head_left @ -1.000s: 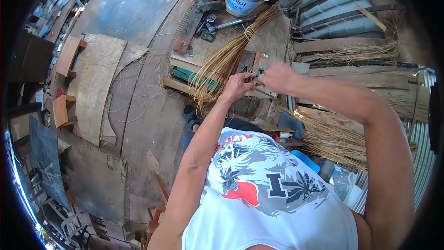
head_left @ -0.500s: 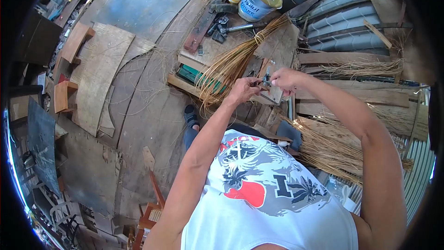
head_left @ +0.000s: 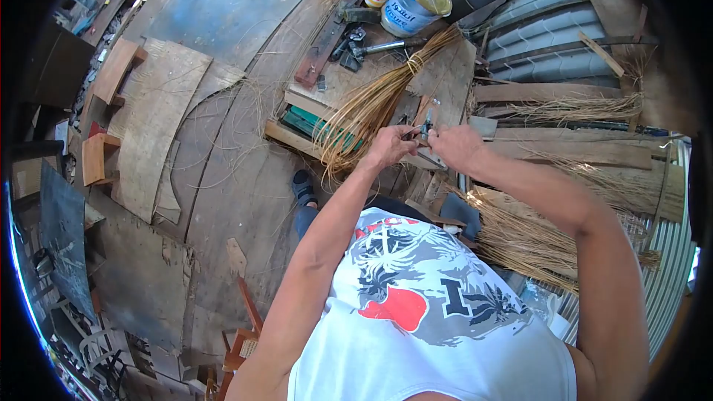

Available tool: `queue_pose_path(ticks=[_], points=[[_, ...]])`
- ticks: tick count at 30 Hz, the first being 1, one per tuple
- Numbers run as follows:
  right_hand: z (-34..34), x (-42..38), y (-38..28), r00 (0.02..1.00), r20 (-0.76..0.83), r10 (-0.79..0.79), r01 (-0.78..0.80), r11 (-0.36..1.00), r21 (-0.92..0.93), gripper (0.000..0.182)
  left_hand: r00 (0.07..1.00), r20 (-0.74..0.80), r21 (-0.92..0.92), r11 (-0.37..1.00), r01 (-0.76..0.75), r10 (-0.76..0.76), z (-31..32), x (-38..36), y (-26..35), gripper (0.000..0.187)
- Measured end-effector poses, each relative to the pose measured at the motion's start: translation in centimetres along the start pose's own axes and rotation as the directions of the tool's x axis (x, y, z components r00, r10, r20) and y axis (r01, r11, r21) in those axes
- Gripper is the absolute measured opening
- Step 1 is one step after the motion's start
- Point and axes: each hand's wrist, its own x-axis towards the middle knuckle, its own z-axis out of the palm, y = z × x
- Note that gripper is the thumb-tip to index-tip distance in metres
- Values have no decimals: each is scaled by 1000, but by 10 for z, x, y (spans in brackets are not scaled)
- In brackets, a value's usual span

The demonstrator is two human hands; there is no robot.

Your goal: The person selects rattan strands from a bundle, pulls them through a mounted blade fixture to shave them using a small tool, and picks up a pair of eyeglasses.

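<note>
My left hand (head_left: 394, 145) is closed at the near edge of a low wooden workbench (head_left: 462, 78), its fingers pinched beside a small dark metal fixture (head_left: 425, 129). On the other side of that fixture, my right hand (head_left: 457, 147) is bent into a fist close against it. What either hand grips is too small or hidden to make out. A tied bundle of long tan cane strips (head_left: 382, 93) lies across the bench, its looped ends hanging just left of my left hand.
A hammer (head_left: 382, 47) and a white-and-blue bucket (head_left: 410, 11) stand on the bench's far side. Below it shows a green-lined drawer (head_left: 301, 120). Loose cane strips (head_left: 527, 245) lie at the right over boards. Plywood sheets (head_left: 160, 104) cover the left floor.
My right hand has shifted slightly left and closer to the metal fixture, and its forearm has lowered. My left hand stays nearly in place.
</note>
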Motion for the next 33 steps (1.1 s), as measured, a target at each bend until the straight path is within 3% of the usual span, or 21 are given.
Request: queue_pose_path(ticks=[2, 4, 5, 6, 7, 8, 12, 15, 17, 18, 19, 20, 24, 27, 29, 33], points=[[6, -1, 1, 994, 80, 67, -72, 996, 49, 38, 1000, 24, 1, 1000, -5, 5, 0, 0, -4, 41], [14, -2, 18, 984, -135, 117, -63, 934, 351, 37, 999, 50, 0, 1000, -15, 15, 1, 3, -7, 41], [10, 1, 22, 983, -138, 120, -65, 934, 352, 37, 998, 48, -21, 999, -27, 28, 3, 4, -10, 41], [7, 4, 24, 970, 39, 240, -207, 735, 645, 35, 998, 48, -41, 999, -36, 38, 3, 5, -14, 40], [4, 6, 23, 926, 250, 284, -355, 425, 833, 33, 998, 59, -35, 999, -26, 28, 3, 2, -11, 40], [7, 14, 27, 858, 392, 333, -500, 358, 789, 25, 998, 57, -23, 1000, -18, 19, 2, 1, -7, 40], [10, 26, 39, 784, 579, 224, -618, 193, 762, 17, 998, 63, -20, 1000, 16, -14, 0, -2, 3, 42], [1, 24, 41, 808, 564, 168, -588, 199, 784, 15, 998, 66, -23, 1000, -19, 21, 3, 7, -15, 43], [-8, 23, 41, 851, 489, 190, -522, 398, 754, 13, 997, 74, -11, 1000, -3, 4, -1, 3, -8, 43], [-4, 21, 39, 851, 490, 189, -522, 399, 753, 13, 996, 85, 1, 1000, 9, -9, -2, 2, -5, 43], [4, 17, 35, 972, 201, 124, -220, 783, 582, 14, 996, 85, -2, 1000, 7, -7, -2, 2, -3, 43], [2, 12, 30, 996, -48, -79, 88, 975, 206, 15, 996, 83, -1, 1000, 12, -12, -2, 3, -1, 43], [-16, -1, 6, 995, -4, -100, 100, 994, 49, 20, 995, 100, 28, 1000, -3, 0, -5, 2, 2, 42], [-21, -1, 12, 998, 51, -30, 21, 988, 152, 26, 994, 111, -12, 1000, -20, 21, -4, 2, -1, 41], [-19, -7, 13, 985, 50, 166, -172, 906, 386, 25, 994, 104, -18, 1000, -17, 19, -4, -1, 1, 40], [-6, 12, 28, 988, 49, 146, -150, 847, 510, 23, 995, 99, 1, 1000, 5, -5, -3, 2, 0, 42]])
